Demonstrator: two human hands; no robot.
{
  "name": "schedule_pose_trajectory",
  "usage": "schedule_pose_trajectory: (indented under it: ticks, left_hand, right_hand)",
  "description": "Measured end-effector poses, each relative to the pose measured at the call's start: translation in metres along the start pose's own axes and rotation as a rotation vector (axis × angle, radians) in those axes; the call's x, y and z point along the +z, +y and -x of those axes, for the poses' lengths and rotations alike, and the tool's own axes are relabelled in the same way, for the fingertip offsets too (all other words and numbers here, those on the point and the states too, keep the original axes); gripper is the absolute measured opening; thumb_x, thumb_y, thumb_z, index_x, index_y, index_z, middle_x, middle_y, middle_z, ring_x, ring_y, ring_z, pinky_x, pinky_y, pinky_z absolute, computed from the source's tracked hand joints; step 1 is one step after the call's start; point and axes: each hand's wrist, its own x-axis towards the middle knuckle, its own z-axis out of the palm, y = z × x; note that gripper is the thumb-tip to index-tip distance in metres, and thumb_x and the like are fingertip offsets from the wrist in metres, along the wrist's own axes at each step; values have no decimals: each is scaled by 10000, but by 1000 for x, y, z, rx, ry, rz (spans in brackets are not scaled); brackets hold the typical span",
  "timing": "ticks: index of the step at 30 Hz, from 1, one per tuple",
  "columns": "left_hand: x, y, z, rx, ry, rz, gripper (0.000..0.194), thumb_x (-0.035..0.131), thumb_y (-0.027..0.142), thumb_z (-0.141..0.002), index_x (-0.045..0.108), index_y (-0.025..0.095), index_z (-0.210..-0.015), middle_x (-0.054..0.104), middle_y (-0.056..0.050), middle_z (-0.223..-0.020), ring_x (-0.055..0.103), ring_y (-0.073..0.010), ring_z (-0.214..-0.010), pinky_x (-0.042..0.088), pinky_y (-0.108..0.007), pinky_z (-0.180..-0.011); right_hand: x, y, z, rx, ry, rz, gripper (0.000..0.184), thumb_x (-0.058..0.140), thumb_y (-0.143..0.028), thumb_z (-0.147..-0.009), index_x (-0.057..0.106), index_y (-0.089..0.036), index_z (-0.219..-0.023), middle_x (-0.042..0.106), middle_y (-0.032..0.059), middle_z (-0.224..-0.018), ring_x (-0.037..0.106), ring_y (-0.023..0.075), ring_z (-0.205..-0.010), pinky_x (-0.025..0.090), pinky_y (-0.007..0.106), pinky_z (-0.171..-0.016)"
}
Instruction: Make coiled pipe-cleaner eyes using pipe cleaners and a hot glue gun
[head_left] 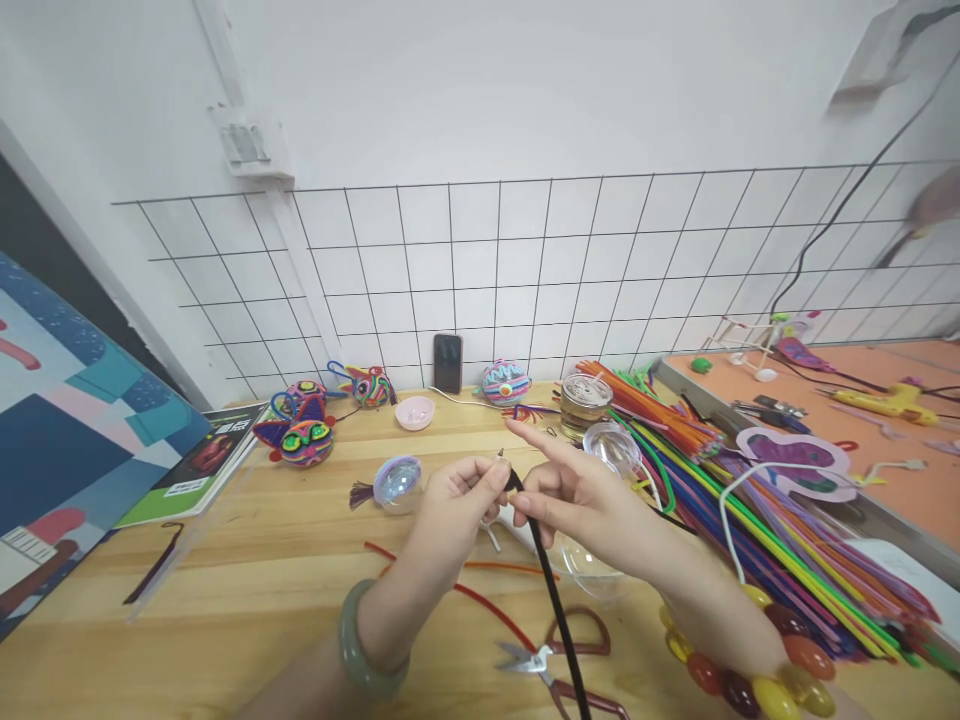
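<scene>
A long black pipe cleaner (555, 600) hangs from my fingers toward the bottom edge of the view. My left hand (461, 500) pinches its bent upper end, where a small tip pokes out above the fingers. Just beside it, my right hand (581, 500) grips the same stem between thumb and fingers, with the index finger stretched out. Under the hands lie a red pipe cleaner (495, 606), an orange pipe cleaner (510, 570) and scissors (538, 660) with spread blades. A clear plastic dome (589, 568) is partly hidden by my right hand.
Multicoloured pipe cleaners (780, 540) are heaped at right. Toward the back are a phone (448, 362), a pink bowl (414, 413), a yarn-wrapped ball (506, 383) and a lidded cup (586, 405). A cat-face ornament (304, 440) sits left; a yellow glue gun (896, 403) lies far right.
</scene>
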Motion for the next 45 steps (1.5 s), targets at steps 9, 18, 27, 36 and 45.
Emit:
schedule_pose_trajectory:
  ticks: [9, 18, 27, 36, 45]
  left_hand:
    - [-19, 10, -5, -132, -241, -142, 418, 468, 491, -780, 598, 116, -649, 571, -33, -588, 437, -82, -495, 328, -216, -500]
    - [-22, 8, -5, -115, -428, -306, 316, 567, 420, -739, 595, 121, -639, 530, 5, -536, 445, -79, -497, 345, -203, -498]
    - [-6, 2, -1, 47, -195, -221, 304, 529, 393, -775, 532, 147, -597, 579, -6, -516, 519, -111, -500, 375, -226, -522]
    - [5, -7, 1, 103, 7, -53, 264, 560, 334, -763, 521, 144, -585, 499, 31, -503, 447, -77, -478, 349, -199, -495]
    - [-16, 6, -7, 31, 80, -33, 258, 613, 374, -715, 577, 140, -615, 405, 55, -472, 342, -60, -462, 267, -197, -467]
  right_hand:
    - [-12, -1, 4, 29, -116, 46, 677, 506, -213, -843, 117, -194, -1397, 563, -29, -638, 444, 73, -493, 366, 184, -451]
    - [-14, -1, 6, 58, -205, 124, 674, 510, -132, -821, 163, -246, -1388, 546, -49, -630, 409, 64, -505, 324, 172, -460]
    - [-3, -1, 1, 59, -75, 55, 701, 535, -220, -817, 134, -191, -1392, 557, -48, -604, 450, 66, -439, 369, 187, -433]
    - [8, 9, -6, -2, 41, 32, 661, 536, -189, -811, 194, -218, -1377, 526, -81, -520, 525, 92, -471, 416, 227, -517]
    - [2, 2, -6, -6, 130, -73, 703, 602, -234, -763, 229, -170, -1356, 594, -21, -693, 571, 103, -528, 467, 258, -544]
